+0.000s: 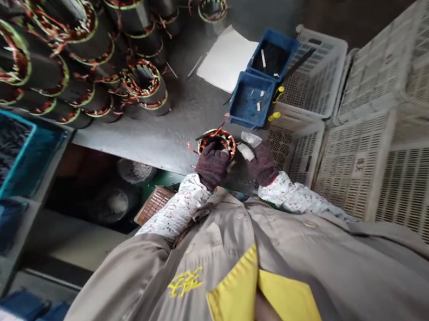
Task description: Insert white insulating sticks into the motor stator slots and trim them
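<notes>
A motor stator (229,137) with copper windings and a pale green rim stands near the bench's front edge. My left hand (213,166), in a dark knitted glove, rests on its near side, fingers curled over the rim into the opening. A dark strip and a reddish lead lie across its far rim. Just to the right is my right hand (261,163), also gloved, with white coverings on the thumb and a finger. Those two digits are slightly apart, and no held object shows between them. The stator's lower body is hidden by my left hand.
Stators (144,87) crowd the bench's left side. A white sheet (224,60) and blue trays (243,117) with small white pieces lie ahead. Pale plastic crates (390,180) line the right. A teal bin (33,158) of dark pieces stands left, beside a gap with a brown basket (156,203).
</notes>
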`<move>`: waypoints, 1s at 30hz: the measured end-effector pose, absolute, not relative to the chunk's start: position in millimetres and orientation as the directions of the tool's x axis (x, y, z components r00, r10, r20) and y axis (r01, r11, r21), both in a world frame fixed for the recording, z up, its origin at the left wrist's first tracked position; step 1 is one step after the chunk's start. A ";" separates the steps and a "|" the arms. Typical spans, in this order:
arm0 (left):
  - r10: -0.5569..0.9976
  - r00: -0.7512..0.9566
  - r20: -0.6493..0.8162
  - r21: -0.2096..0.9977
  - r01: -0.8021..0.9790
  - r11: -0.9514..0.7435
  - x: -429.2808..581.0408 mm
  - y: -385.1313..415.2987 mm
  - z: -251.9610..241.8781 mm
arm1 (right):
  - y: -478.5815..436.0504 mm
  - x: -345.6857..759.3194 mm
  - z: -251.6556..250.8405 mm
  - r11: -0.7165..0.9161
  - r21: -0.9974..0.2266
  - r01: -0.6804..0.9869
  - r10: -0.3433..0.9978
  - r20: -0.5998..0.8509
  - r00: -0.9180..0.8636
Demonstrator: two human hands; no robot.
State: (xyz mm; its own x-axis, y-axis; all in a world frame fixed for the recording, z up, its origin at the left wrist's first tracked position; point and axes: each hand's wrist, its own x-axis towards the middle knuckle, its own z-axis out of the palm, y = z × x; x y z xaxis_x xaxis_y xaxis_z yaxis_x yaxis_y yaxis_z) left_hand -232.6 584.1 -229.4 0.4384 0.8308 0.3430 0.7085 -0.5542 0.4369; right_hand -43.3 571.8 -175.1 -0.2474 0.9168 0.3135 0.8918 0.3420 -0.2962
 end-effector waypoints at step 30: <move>0.896 0.318 0.309 0.441 0.787 -0.431 -303.0 685.6 -179.4 | 538.2 -74.0 -157.6 0.526 0.151 0.837 0.849 -0.027 -0.528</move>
State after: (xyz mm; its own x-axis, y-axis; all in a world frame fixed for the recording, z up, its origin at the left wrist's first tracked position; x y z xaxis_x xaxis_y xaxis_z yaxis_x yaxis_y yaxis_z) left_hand -303.0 685.6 -179.4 0.3183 0.8962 0.3089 0.7871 -0.4315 0.4409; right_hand -74.0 538.2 -157.6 -0.5280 0.8488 -0.0269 0.8373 0.5255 0.1509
